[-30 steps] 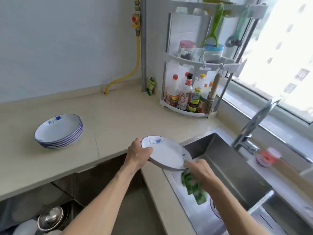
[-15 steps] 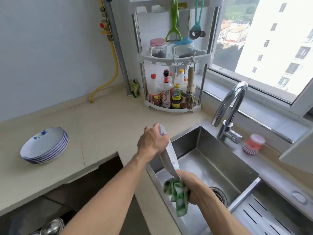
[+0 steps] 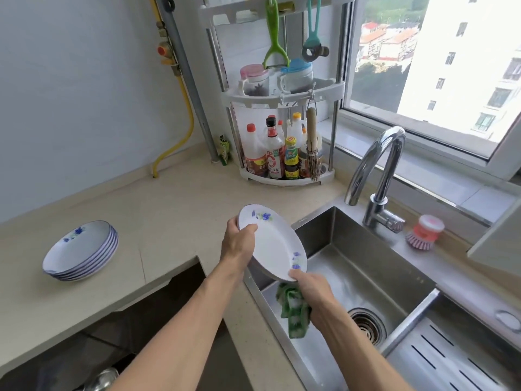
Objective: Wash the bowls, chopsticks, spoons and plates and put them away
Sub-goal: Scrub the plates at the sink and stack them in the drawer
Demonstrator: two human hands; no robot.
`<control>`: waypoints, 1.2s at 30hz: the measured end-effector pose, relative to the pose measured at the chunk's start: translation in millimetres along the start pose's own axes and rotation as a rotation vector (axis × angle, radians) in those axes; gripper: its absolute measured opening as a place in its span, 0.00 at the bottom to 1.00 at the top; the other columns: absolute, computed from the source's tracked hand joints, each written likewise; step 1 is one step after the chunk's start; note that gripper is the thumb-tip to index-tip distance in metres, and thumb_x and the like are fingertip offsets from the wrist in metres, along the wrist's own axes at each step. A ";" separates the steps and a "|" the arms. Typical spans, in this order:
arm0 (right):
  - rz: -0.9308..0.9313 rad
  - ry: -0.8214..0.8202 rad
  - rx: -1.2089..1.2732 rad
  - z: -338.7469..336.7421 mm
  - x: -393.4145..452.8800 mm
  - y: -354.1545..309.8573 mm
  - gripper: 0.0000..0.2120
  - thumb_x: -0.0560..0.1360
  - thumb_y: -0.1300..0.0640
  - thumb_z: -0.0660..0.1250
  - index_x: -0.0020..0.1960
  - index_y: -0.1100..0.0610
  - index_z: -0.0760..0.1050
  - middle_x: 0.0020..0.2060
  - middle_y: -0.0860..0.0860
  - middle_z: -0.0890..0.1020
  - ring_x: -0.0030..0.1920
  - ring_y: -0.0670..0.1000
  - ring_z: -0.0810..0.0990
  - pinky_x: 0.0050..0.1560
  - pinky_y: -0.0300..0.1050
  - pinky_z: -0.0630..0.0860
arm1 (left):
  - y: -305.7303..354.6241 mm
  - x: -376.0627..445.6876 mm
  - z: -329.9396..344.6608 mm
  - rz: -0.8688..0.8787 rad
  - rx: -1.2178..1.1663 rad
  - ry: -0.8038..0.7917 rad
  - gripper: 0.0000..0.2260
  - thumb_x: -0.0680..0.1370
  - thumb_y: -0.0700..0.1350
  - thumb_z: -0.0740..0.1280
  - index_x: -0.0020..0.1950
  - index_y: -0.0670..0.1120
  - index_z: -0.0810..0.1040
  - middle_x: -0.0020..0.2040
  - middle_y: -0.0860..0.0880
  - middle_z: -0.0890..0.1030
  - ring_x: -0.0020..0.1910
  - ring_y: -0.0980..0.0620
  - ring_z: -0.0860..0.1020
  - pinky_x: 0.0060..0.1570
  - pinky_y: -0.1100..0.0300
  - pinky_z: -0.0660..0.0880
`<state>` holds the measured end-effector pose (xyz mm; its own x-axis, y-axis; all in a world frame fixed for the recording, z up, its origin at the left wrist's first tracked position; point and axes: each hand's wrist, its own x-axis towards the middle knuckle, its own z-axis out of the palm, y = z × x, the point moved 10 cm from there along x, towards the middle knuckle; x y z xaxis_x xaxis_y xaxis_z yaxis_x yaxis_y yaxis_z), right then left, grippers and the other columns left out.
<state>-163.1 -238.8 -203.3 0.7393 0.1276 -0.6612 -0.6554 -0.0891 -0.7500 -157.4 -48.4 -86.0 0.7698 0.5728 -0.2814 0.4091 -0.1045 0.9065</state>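
A white plate with blue flowers (image 3: 275,244) is tilted over the left edge of the steel sink (image 3: 363,277), its face turned up towards me. My left hand (image 3: 239,244) grips its upper left rim, thumb on the face. My right hand (image 3: 313,289) holds a green dishcloth (image 3: 294,311) against the plate's lower rim, the cloth hanging down into the basin. A stack of several matching plates (image 3: 81,249) sits on the beige counter (image 3: 158,221) at the left.
The curved tap (image 3: 377,176) stands behind the sink, with a red dish brush (image 3: 424,232) to its right. A corner rack (image 3: 284,153) of sauce bottles stands at the back of the counter. A drain (image 3: 366,325) and a slotted drainer (image 3: 451,359) lie at right.
The plate, held edge-on half a second ago, has turned so its face shows. Both hands stay on it, and the view has shifted right over the sink.
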 end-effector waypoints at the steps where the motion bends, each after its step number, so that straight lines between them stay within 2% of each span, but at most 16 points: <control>1: -0.042 0.013 -0.008 -0.6 -1.7 -5.8 0.09 0.74 0.57 0.69 0.47 0.63 0.81 0.39 0.60 0.86 0.38 0.59 0.84 0.44 0.52 0.81 | -9.2 -1.2 -2.7 -0.054 -0.113 0.002 0.14 0.81 0.46 0.62 0.67 0.54 0.71 0.58 0.49 0.79 0.54 0.46 0.79 0.44 0.54 0.77; 4: -0.148 0.057 -0.127 -7.0 -7.3 -17.6 0.15 0.67 0.49 0.66 0.43 0.59 0.82 0.38 0.58 0.86 0.42 0.60 0.85 0.48 0.58 0.82 | -30.3 -5.6 -5.4 -0.168 -0.302 -0.020 0.10 0.85 0.50 0.56 0.64 0.58 0.71 0.56 0.50 0.79 0.53 0.44 0.80 0.45 0.46 0.82; 8: -0.364 0.226 -0.424 -36.7 -31.5 -51.2 0.19 0.75 0.47 0.56 0.38 0.58 0.77 0.36 0.55 0.83 0.40 0.59 0.81 0.45 0.54 0.79 | -33.9 -10.3 -20.9 -0.119 -0.318 0.055 0.12 0.85 0.50 0.53 0.62 0.54 0.74 0.55 0.49 0.80 0.50 0.44 0.80 0.37 0.50 0.81; 11: -0.675 0.402 -0.482 -53.7 -59.8 -96.7 0.07 0.76 0.55 0.60 0.48 0.53 0.76 0.45 0.51 0.81 0.44 0.55 0.79 0.50 0.57 0.78 | -33.8 -9.6 -29.7 -0.090 -0.295 0.082 0.13 0.85 0.51 0.53 0.62 0.52 0.76 0.57 0.48 0.80 0.55 0.43 0.80 0.46 0.47 0.82; 15: -0.834 0.109 -0.544 -1.7 -70.8 -128.9 0.28 0.77 0.63 0.61 0.74 0.51 0.57 0.50 0.52 0.79 0.45 0.57 0.80 0.50 0.57 0.77 | -30.9 -11.8 -26.6 -0.045 -0.232 0.018 0.14 0.83 0.56 0.56 0.58 0.53 0.78 0.58 0.49 0.82 0.59 0.44 0.80 0.60 0.42 0.78; 19: -0.838 0.058 -0.700 49.1 -65.2 -137.1 0.22 0.79 0.60 0.58 0.72 0.54 0.60 0.58 0.58 0.79 0.56 0.63 0.77 0.55 0.55 0.74 | -19.5 -14.0 -9.2 0.047 -0.185 -0.111 0.20 0.75 0.64 0.60 0.47 0.49 0.78 0.52 0.51 0.82 0.56 0.50 0.79 0.58 0.50 0.74; 21: -0.943 -0.113 -0.732 82.3 -84.7 -132.8 0.24 0.77 0.60 0.56 0.72 0.52 0.64 0.66 0.56 0.75 0.63 0.60 0.75 0.60 0.55 0.73 | -5.0 -15.0 -13.1 0.087 -0.196 -0.089 0.16 0.83 0.57 0.59 0.49 0.50 0.82 0.52 0.49 0.85 0.56 0.49 0.82 0.59 0.48 0.78; 24: -1.078 -0.450 -0.701 102.8 -119.4 -113.4 0.31 0.73 0.64 0.54 0.74 0.45 0.66 0.70 0.47 0.73 0.66 0.52 0.73 0.67 0.50 0.71 | 2.6 -9.2 -27.2 0.082 -0.197 -0.065 0.16 0.85 0.53 0.56 0.54 0.48 0.82 0.50 0.45 0.86 0.53 0.45 0.84 0.57 0.47 0.80; 26: -1.122 -0.447 -0.887 101.6 -109.3 -101.4 0.34 0.77 0.65 0.54 0.79 0.43 0.57 0.78 0.45 0.61 0.78 0.49 0.57 0.77 0.49 0.54 | 2.8 -8.9 -32.1 0.084 -0.186 -0.087 0.16 0.85 0.53 0.56 0.59 0.47 0.81 0.54 0.45 0.85 0.55 0.46 0.84 0.60 0.46 0.79; 28: -1.127 -0.217 -1.061 91.0 -78.8 -106.1 0.30 0.82 0.61 0.52 0.81 0.46 0.49 0.80 0.45 0.51 0.78 0.50 0.37 0.79 0.55 0.41 | 3.1 -12.0 -28.8 0.109 -0.138 -0.131 0.17 0.85 0.55 0.56 0.61 0.49 0.81 0.57 0.48 0.84 0.59 0.48 0.82 0.64 0.46 0.76; 29: -1.109 -0.082 -1.070 82.8 -68.0 -113.6 0.28 0.84 0.59 0.52 0.81 0.47 0.48 0.80 0.44 0.50 0.77 0.52 0.34 0.78 0.56 0.38 | 5.1 -14.8 -24.9 0.130 -0.106 -0.151 0.17 0.85 0.55 0.56 0.61 0.50 0.81 0.58 0.50 0.84 0.60 0.50 0.81 0.66 0.46 0.75; 30: -1.091 0.010 -1.002 75.0 -64.2 -120.6 0.28 0.84 0.60 0.52 0.81 0.49 0.49 0.80 0.45 0.50 0.78 0.53 0.35 0.78 0.54 0.37 | 7.3 -17.3 -21.1 0.141 -0.086 -0.164 0.17 0.85 0.54 0.56 0.61 0.50 0.81 0.58 0.50 0.84 0.60 0.50 0.81 0.66 0.46 0.74; 32: -1.027 -0.077 -0.752 76.5 -70.7 -121.9 0.28 0.82 0.63 0.53 0.81 0.52 0.54 0.78 0.49 0.60 0.80 0.53 0.52 0.77 0.40 0.48 | 13.4 -19.0 -21.4 0.157 -0.093 -0.144 0.17 0.86 0.53 0.56 0.60 0.48 0.81 0.56 0.49 0.85 0.59 0.50 0.82 0.65 0.47 0.75; 34: -0.981 -0.321 -0.614 93.2 -88.8 -107.2 0.27 0.80 0.65 0.55 0.78 0.51 0.59 0.62 0.50 0.77 0.60 0.51 0.75 0.61 0.35 0.68 | 18.7 -16.0 -26.1 0.169 -0.098 -0.090 0.17 0.85 0.53 0.56 0.59 0.48 0.82 0.55 0.48 0.85 0.57 0.49 0.82 0.64 0.45 0.76; 35: -1.014 -0.369 -0.644 97.3 -98.5 -101.3 0.26 0.79 0.65 0.55 0.75 0.50 0.61 0.55 0.50 0.78 0.51 0.51 0.76 0.52 0.40 0.71 | 19.1 -14.3 -28.4 0.168 -0.089 -0.073 0.17 0.85 0.54 0.56 0.59 0.48 0.81 0.55 0.47 0.85 0.58 0.48 0.82 0.64 0.44 0.76; 36: -1.055 -0.355 -0.686 94.6 -100.6 -99.8 0.24 0.78 0.64 0.57 0.72 0.50 0.63 0.53 0.51 0.79 0.48 0.52 0.76 0.49 0.44 0.71 | 18.3 -13.5 -28.6 0.169 -0.089 -0.071 0.17 0.85 0.55 0.56 0.59 0.48 0.81 0.55 0.47 0.85 0.58 0.47 0.82 0.63 0.44 0.76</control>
<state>-186.7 -149.3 -60.3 0.6957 0.6872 0.2091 0.5011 -0.2556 -0.8268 -174.4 -34.8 -56.6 0.8576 0.4946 -0.1413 0.2284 -0.1201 0.9661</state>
